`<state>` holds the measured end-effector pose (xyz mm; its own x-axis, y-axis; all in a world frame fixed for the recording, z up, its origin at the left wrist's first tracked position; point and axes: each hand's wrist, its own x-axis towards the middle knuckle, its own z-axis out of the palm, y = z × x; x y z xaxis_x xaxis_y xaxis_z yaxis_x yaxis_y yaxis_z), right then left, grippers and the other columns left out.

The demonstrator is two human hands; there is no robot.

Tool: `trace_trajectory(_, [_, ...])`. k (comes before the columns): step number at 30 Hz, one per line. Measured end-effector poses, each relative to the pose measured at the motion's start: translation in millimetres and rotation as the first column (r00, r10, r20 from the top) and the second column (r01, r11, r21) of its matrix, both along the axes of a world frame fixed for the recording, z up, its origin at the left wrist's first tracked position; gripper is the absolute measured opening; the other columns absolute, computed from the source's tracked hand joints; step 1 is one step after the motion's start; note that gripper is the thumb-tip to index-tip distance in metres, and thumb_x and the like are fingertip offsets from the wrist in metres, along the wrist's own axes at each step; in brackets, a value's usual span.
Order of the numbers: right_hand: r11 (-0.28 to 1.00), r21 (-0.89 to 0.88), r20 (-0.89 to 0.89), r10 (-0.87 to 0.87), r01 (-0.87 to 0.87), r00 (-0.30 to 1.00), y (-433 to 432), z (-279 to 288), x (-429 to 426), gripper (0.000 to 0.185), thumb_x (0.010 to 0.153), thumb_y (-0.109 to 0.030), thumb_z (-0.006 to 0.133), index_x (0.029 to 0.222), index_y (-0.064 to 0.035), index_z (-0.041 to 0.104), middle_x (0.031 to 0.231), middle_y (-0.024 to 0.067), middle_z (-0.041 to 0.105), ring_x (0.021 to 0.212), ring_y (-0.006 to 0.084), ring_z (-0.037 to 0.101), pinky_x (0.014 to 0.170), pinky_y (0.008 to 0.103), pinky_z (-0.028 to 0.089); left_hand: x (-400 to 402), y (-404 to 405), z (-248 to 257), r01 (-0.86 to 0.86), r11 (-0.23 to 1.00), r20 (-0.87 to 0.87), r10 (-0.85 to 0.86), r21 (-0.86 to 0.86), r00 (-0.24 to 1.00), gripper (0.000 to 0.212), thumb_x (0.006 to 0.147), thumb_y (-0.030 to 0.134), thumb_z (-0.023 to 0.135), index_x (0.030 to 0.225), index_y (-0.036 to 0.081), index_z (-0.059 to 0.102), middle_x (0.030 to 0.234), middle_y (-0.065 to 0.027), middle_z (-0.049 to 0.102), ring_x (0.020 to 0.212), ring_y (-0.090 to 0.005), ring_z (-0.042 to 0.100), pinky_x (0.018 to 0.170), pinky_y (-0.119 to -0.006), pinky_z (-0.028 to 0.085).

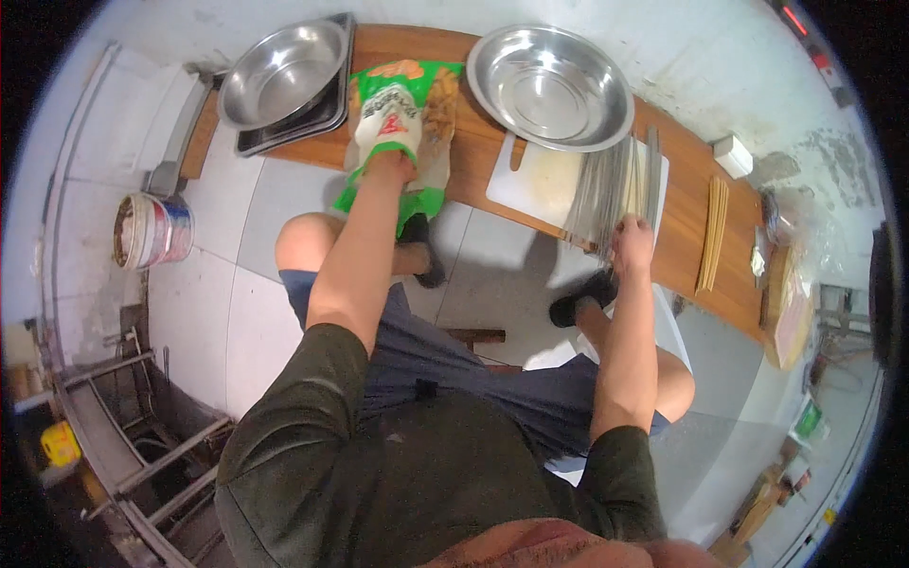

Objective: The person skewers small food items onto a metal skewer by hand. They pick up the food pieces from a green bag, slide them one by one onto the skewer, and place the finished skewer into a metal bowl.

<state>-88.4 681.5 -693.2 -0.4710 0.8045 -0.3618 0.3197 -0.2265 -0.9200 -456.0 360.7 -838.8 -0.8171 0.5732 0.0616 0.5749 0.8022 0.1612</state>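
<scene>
A green and white plastic food bag [437, 145], printed with pictures and writing, lies at the table's front edge. My left hand [398, 163] reaches into its opening, with the fingers hidden inside. Long thin metal skewers [600, 188] are spread over a white cutting board [536, 174] to the right. At their near ends, my right hand [632, 241] has its fingers closed around one or more of them; exactly how many is hidden. Behind the board, a wide stainless steel basin [547, 89] overlaps its far edge.
A second steel basin [287, 74] rests on dark trays [298, 131] at the table's left end. Bamboo sticks [712, 234] and a small white box [733, 156] are on the wooden table [675, 263]'s right side. A bucket [153, 231] stands on the left.
</scene>
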Motion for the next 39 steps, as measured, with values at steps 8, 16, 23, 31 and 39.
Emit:
trace_trajectory(8, [0.977, -0.211, -0.245, -0.092, 0.04, 0.965, -93, 50, 26, 0.009, 0.091, -0.013, 0.05, 0.083, -0.0091, 0.049, 0.065, -0.0005, 0.048, 0.046, 0.0067, 0.038, 0.041, 0.0207, 0.028, 10, 9, 11, -0.252, 0.634, 0.338, -0.015, 0.731, 0.941, 0.035, 0.08, 0.027, 0.056, 0.11, 0.009, 0.06, 0.108, -0.0132, 0.064, 0.094, -0.0281, 0.062, 0.08, -0.036, 0.051])
trace_trajectory(16, [0.976, -0.193, -0.271, 0.048, -0.103, 0.962, -152, 53, 46, 0.01, 0.095, -0.018, 0.051, 0.089, -0.01, 0.05, 0.066, -0.0014, 0.052, 0.049, 0.0055, 0.042, 0.042, 0.0183, 0.032, 43, -10, 71, -0.789, -0.103, 0.669, -0.47, 0.606, 0.576, 0.017, 0.089, 0.011, 0.049, 0.104, 0.008, 0.056, 0.093, -0.0052, 0.06, 0.088, -0.0202, 0.059, 0.072, -0.032, 0.051])
trace_trajectory(23, [0.971, -0.172, -0.225, 0.127, -0.168, 0.966, -161, 33, 68, 0.01, 0.096, -0.018, 0.049, 0.093, -0.0086, 0.049, 0.069, -0.0009, 0.054, 0.05, 0.006, 0.044, 0.043, 0.0194, 0.034, 63, 28, 86, -0.97, -0.168, 0.74, -0.627, 0.175, 0.242, 0.018, 0.091, 0.012, 0.048, 0.108, 0.006, 0.053, 0.101, -0.0065, 0.058, 0.087, -0.0215, 0.057, 0.074, -0.034, 0.052])
trace_trajectory(31, [0.946, -0.161, -0.222, 0.241, -0.28, 0.945, -179, 36, 55, 0.008, 0.095, -0.015, 0.049, 0.093, -0.0071, 0.05, 0.07, -0.0004, 0.055, 0.052, 0.0052, 0.044, 0.044, 0.019, 0.034, 37, -10, 63, -0.648, 0.207, 0.661, -0.443, 0.733, 0.606, 0.006, 0.089, 0.007, 0.051, 0.092, 0.004, 0.055, 0.076, -0.0042, 0.056, 0.066, -0.0174, 0.056, 0.062, -0.027, 0.05])
trace_trajectory(39, [0.915, -0.17, -0.22, 0.326, -0.366, 0.919, -191, 32, 54, 0.006, 0.094, -0.012, 0.05, 0.093, -0.006, 0.052, 0.072, 0.0007, 0.058, 0.052, 0.0051, 0.045, 0.046, 0.019, 0.035, 114, -13, 156, -0.929, -0.21, 0.641, -0.676, 0.304, 0.363, 0.021, 0.091, 0.009, 0.051, 0.109, 0.0, 0.05, 0.098, -0.0133, 0.056, 0.086, -0.0256, 0.059, 0.074, -0.036, 0.053])
